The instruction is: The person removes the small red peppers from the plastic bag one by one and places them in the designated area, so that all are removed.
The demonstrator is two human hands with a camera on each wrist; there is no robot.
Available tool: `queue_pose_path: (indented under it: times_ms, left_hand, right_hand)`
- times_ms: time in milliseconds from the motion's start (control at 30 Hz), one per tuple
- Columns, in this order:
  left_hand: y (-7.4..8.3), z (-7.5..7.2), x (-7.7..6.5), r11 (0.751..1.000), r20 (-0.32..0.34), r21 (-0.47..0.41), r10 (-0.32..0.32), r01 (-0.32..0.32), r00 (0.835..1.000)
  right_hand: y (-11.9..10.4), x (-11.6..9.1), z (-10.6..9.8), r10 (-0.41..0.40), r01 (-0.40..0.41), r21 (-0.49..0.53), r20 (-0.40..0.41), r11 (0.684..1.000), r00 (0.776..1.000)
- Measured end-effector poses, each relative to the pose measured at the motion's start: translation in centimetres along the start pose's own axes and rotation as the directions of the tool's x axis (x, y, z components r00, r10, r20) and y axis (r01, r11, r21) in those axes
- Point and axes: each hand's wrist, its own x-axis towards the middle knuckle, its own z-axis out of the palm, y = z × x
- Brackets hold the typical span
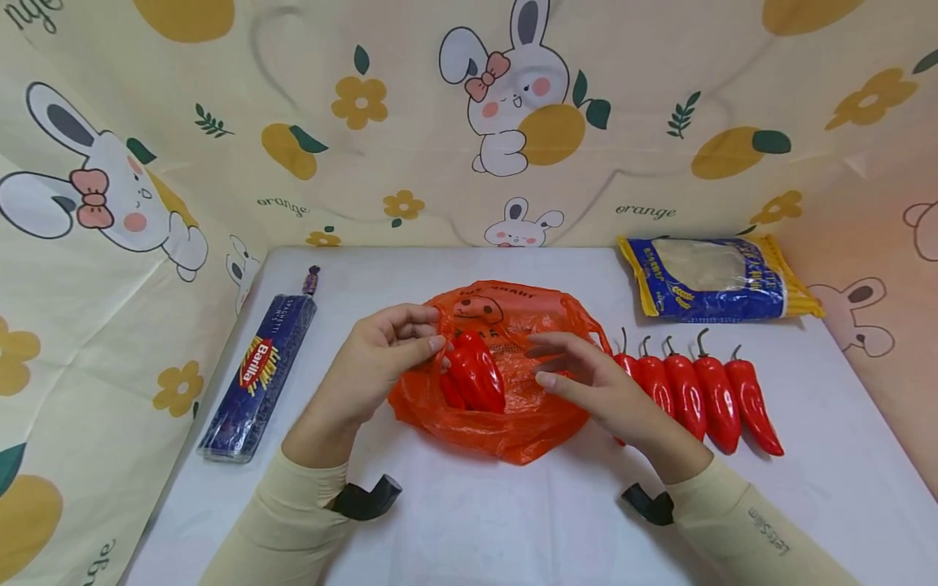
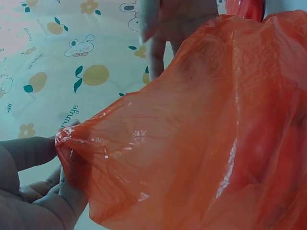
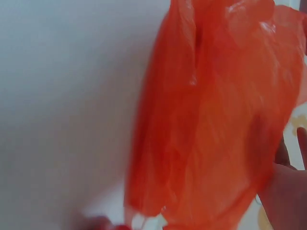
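An orange-red plastic bag (image 1: pixel 506 435) with a printed animal face lies open in the middle of the white table. Inside it, shiny red peppers (image 1: pixel 476 374) show through the mouth. At the bag's left edge my left hand (image 1: pixel 381 354) pinches the plastic between thumb and fingers; the left wrist view shows the gathered film (image 2: pixel 72 143) in that pinch. My right hand (image 1: pixel 608 378) hovers at the bag's right side, thumb and fingers apart, nothing gripped. To its right lies a row of several red peppers (image 1: pixel 718 403) with green stems, partly hidden by the right forearm.
A blue Barilla spaghetti pack (image 1: pixel 256 370) lies slanted on the left. At the back right is a blue and yellow packet (image 1: pixel 703 281) with a see-through window. Printed cloth (image 1: pixel 410 155) hangs behind and at both sides of the table.
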Motion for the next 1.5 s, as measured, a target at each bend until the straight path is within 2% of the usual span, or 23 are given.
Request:
queue_pose_path:
  times_ms: [233, 400, 600, 800, 967, 1200, 1500]
  left_hand:
    - [-0.1, 0.0, 0.0, 0.999, -0.002, 0.036, -0.011, 0.011, 1.0]
    - [-0.1, 0.1, 0.0, 0.999, 0.001, 0.046, -0.016, 0.016, 1.0]
    - [-0.2, 0.1, 0.0, 0.999, 0.007, 0.03, -0.014, 0.013, 1.0]
    - [-0.2, 0.1, 0.0, 0.999, 0.002, 0.03, -0.021, 0.021, 1.0]
    - [-0.2, 0.1, 0.0, 0.999, 0.002, 0.031, -0.027, 0.027, 1.0]
    - [-0.3, 0.1, 0.2, 1.0, 0.009, 0.018, -0.021, 0.021, 1.0]
    - [-0.4, 0.2, 0.3, 0.999, 0.002, 0.025, -0.024, 0.024, 1.0]
  right_hand:
    - [0.6, 1.4, 1.7, 0.051, -0.049, -0.046, 0.051, 0.998, 0.997]
    - [1.1, 2.7, 2.9, 0.022, -0.009, -0.142, 0.093, 0.99, 0.995]
    - [0.6, 4.6, 3.3, 0.033, -0.007, -0.276, 0.09, 0.961, 0.995]
    - [0.5, 6.1, 4.2, 0.091, -0.043, -0.357, 0.118, 0.933, 0.989]
    - [0.7, 6.6, 5.1, 0.13, -0.063, -0.417, 0.135, 0.907, 0.982]
    - [1.3, 6.7, 5.9, 0.169, -0.092, -0.5, 0.112, 0.861, 0.979]
    - [1.5, 6.6, 5.5, 0.177, -0.145, -0.567, 0.001, 0.811, 0.984]
